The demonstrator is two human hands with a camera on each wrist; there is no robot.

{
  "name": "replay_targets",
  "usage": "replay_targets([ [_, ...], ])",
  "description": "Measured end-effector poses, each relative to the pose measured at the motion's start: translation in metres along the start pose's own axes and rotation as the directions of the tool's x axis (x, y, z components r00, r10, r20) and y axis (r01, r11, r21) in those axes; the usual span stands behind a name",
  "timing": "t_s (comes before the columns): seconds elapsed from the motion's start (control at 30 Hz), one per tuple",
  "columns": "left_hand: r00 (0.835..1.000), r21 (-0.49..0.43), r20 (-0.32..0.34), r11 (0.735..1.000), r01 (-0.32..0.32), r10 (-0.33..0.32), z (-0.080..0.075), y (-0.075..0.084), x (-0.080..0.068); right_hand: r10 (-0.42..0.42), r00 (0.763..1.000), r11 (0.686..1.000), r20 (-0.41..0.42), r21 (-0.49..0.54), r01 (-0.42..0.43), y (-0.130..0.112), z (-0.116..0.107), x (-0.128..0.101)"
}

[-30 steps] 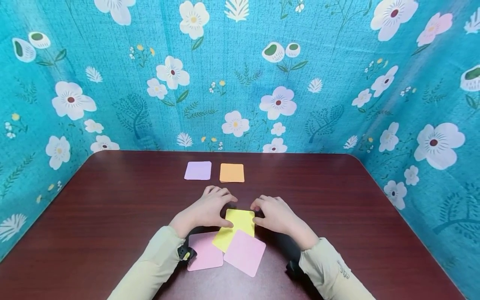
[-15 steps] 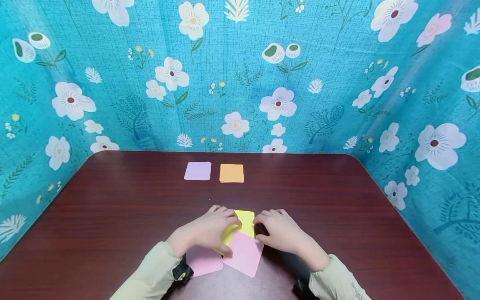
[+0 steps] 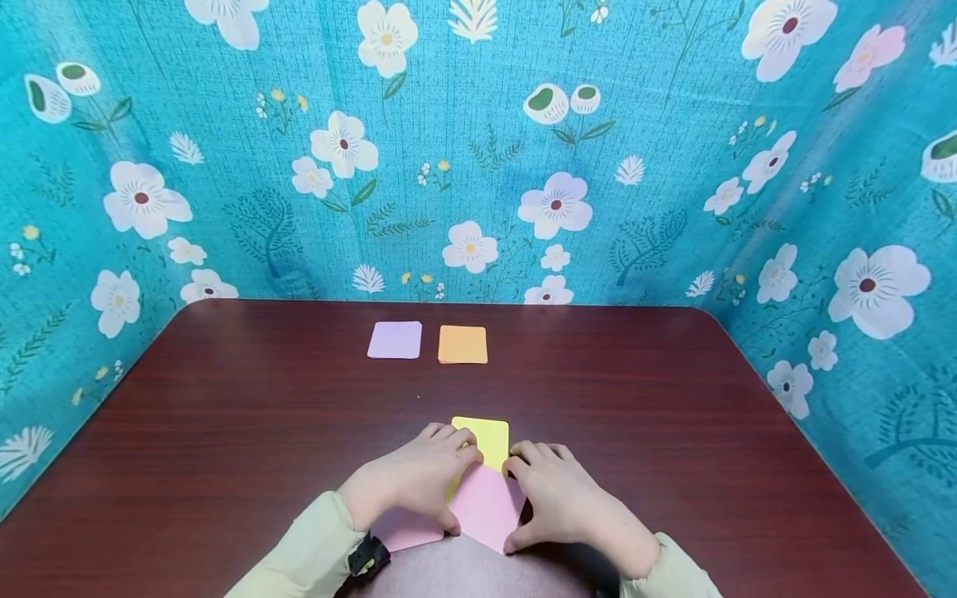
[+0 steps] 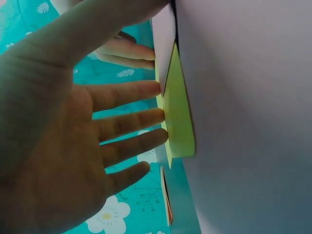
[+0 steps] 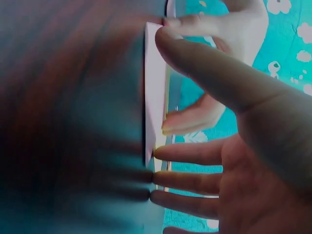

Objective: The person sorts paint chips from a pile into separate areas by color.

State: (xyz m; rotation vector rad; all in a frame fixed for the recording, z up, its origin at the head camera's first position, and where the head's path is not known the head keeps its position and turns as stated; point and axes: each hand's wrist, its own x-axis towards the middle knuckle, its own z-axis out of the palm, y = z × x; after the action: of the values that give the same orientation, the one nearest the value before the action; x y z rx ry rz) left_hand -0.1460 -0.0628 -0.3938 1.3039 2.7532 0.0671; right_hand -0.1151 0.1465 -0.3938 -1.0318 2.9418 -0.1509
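Only wrist views show both hands (image 3: 417, 475) (image 3: 564, 502) palm-side at the pink card (image 3: 488, 505).

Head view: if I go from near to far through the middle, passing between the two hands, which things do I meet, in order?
Pink square → yellow square → orange square → blue flowered cloth.
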Motion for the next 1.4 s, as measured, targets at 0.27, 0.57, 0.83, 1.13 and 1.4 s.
replay_targets([
  [0.27,1.000,0.022,-0.028,1.000,-0.007,0.008,0.002,0.001,0.001,0.013,1.000,0.995,-0.012,-0.097,-0.014,-0.010,0.002,-0.002],
  [0.57,0.997,0.033,-0.068,0.999,-0.024,0.026,0.001,-0.001,0.002,0.015,1.000,0.991,-0.019,-0.135,-0.017,-0.008,0.001,0.002],
  [0.83,0.992,0.042,-0.125,0.999,-0.007,0.013,-0.002,-0.009,0.001,-0.013,0.998,0.984,-0.060,-0.179,0.002,-0.008,-0.003,0.012],
  [1.13,0.989,-0.011,-0.142,0.999,0.044,-0.045,-0.008,-0.020,-0.004,-0.043,0.996,0.986,-0.081,-0.165,0.029,-0.007,-0.010,0.028],
  [1.4,0.981,-0.045,-0.168,0.995,0.088,-0.094,-0.009,-0.037,-0.010,-0.068,0.993,0.995,-0.099,-0.085,0.059,-0.004,-0.010,0.047],
])
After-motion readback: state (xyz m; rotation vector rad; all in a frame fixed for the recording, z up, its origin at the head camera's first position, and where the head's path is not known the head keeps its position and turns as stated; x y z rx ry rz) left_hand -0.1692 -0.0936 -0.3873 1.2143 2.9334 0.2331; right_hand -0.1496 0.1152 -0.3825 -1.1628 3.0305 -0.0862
